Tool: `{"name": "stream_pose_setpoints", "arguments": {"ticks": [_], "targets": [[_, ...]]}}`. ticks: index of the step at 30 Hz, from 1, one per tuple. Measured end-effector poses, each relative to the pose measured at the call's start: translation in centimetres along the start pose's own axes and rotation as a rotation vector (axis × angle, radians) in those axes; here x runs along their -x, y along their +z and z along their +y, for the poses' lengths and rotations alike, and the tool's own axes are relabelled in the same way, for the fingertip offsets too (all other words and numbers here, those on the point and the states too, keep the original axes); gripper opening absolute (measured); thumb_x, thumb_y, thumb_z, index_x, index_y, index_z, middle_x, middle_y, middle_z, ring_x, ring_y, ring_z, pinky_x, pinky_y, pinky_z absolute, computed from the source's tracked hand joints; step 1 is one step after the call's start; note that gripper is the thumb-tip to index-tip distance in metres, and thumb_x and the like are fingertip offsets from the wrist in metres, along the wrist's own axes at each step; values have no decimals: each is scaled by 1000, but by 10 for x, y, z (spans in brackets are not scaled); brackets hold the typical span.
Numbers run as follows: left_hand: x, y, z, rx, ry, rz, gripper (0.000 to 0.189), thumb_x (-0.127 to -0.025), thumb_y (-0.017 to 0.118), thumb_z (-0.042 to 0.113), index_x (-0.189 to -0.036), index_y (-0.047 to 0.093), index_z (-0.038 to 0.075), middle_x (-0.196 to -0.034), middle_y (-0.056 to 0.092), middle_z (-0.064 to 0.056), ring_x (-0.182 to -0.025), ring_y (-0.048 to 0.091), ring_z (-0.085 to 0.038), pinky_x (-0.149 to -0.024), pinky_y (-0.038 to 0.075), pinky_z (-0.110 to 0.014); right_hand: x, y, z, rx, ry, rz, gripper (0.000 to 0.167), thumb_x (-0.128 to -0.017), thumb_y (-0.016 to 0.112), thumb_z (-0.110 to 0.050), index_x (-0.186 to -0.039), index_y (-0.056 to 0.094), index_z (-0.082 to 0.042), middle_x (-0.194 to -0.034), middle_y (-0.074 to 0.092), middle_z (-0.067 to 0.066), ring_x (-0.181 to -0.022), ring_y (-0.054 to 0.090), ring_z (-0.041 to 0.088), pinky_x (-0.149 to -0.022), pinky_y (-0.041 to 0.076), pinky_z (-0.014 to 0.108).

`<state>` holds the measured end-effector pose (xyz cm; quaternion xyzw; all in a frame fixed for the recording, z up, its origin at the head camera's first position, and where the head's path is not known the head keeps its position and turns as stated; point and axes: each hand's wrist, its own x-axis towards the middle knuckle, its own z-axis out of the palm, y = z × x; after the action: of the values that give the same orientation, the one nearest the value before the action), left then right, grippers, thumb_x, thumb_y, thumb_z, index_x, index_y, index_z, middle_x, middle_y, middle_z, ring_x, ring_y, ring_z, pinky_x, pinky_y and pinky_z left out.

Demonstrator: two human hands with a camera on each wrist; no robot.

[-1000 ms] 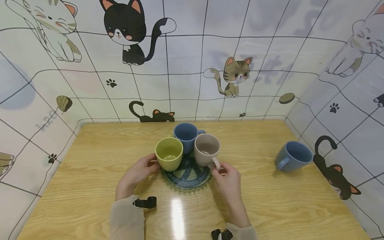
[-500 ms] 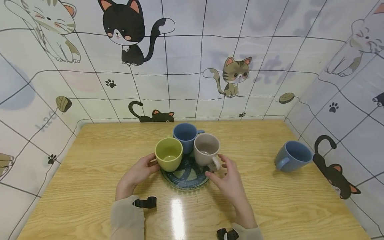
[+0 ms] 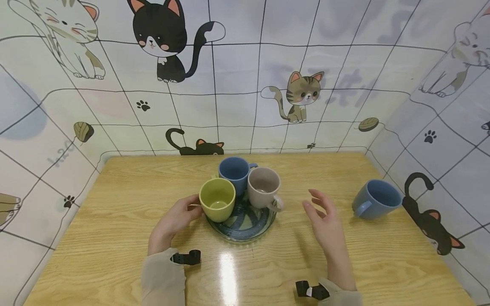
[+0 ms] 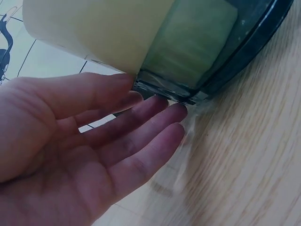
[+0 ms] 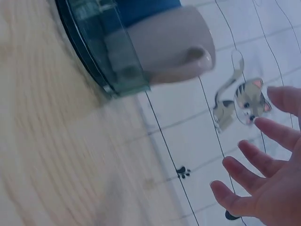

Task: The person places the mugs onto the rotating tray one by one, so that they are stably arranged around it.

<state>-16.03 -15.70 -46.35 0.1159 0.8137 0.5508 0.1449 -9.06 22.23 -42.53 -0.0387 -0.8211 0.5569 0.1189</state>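
A round glass plate (image 3: 239,233) with a blue pattern holds three cups. Its yellow-green mug (image 3: 217,212) stands at the left, a blue mug (image 3: 238,182) at the back and a pinkish-beige mug (image 3: 261,197) at the right, handle toward the front right. My left hand (image 3: 179,220) is at the plate's left side; in the left wrist view its extended fingertips (image 4: 176,134) lie right at the glass rim, beside the yellow-green mug. Right of the plate, my right hand (image 3: 325,216) is in the air, fingers spread and holding nothing.
Another blue mug (image 3: 369,208) lies tipped on its side at the right of the wooden table (image 3: 115,255). A white cloth wall (image 3: 237,106) with printed cats and grid lines encloses the table's back and sides. Black straps sit on both wrists.
My right hand has let go of the pinkish-beige mug's handle area and moved right. The plate and its mugs have turned slightly counterclockwise. My left hand has stayed at the left side.
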Motion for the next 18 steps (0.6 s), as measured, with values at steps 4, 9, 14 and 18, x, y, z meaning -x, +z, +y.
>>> {"name": "stream_pose_setpoints", "arguments": {"ticks": [4,9,14,18], "targets": [[-2,2,1,-21,14,20,41,-97,58,6,-137,54,1,-122,61,-15,-112,60,-30,-95,48,-46,-5,-16,5,-63,85,190,39,-99,59,-26,-132,57,-5,-133,51,4,-118,48,19,-93,41,28],[-4,3,0,-58,21,36,32,-95,60,4,-127,62,1,-116,66,-12,-110,60,-27,-94,48,-45,-9,-30,14,-305,104,523,18,-95,61,-5,-110,65,5,-102,63,4,-92,59,14,-74,51,16],[-4,3,-2,-34,11,34,31,-94,59,1,-125,63,-1,-117,66,-13,-111,61,-28,-95,47,-44,-12,-46,23,-409,144,760,9,-92,59,3,-96,66,5,-85,60,4,-73,59,12,-62,51,15],[-3,2,-1,-23,13,42,31,-94,59,0,-125,62,-4,-118,65,-16,-111,60,-29,-96,48,-44,-16,-57,31,-447,242,842,10,-89,57,5,-95,63,1,-85,56,3,-67,55,10,-55,49,15]]}}
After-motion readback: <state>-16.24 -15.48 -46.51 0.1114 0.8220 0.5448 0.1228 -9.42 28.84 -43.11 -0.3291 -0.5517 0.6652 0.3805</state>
